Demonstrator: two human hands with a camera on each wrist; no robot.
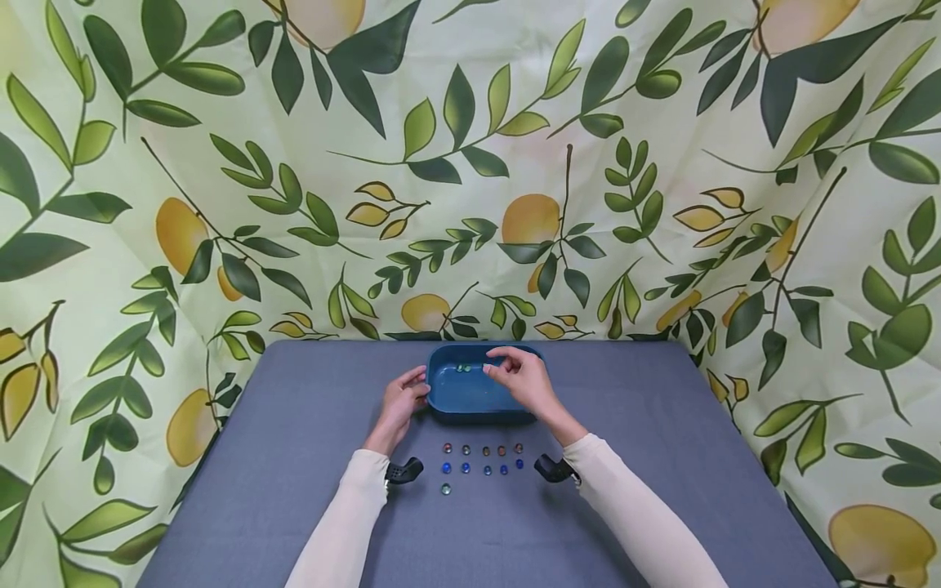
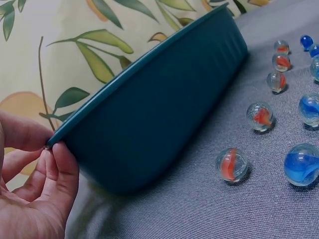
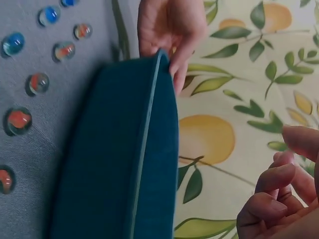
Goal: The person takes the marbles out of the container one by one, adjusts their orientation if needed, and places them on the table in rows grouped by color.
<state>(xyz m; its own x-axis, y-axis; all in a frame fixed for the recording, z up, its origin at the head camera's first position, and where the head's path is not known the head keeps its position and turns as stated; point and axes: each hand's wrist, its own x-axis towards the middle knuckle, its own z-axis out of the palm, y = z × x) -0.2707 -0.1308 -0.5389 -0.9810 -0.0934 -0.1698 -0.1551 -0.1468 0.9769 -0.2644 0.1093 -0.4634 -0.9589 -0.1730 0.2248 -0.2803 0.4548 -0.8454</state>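
Observation:
A blue-teal plastic bin (image 1: 481, 417) stands near the back of the table, with a few green marbles (image 1: 463, 368) inside. My left hand (image 1: 400, 404) is at its left end; in the left wrist view, the thumb and fingers pinch the bin's rim (image 2: 107, 88). Above the bin's right half hovers my right hand (image 1: 524, 380). Its fingers (image 3: 271, 209) are loosely bent and apart from the thumb, and no object shows between them. In front of the bin lie a row of orange-swirled marbles (image 1: 486, 451), a row of blue marbles (image 1: 488, 470) and a single green marble (image 1: 445, 489).
A grey-blue cloth covers the table (image 1: 309, 490). Behind and beside it hangs a leaf-and-fruit printed curtain (image 1: 456, 245). Black devices (image 1: 404, 470) are strapped at both wrists, close to the ends of the marble rows.

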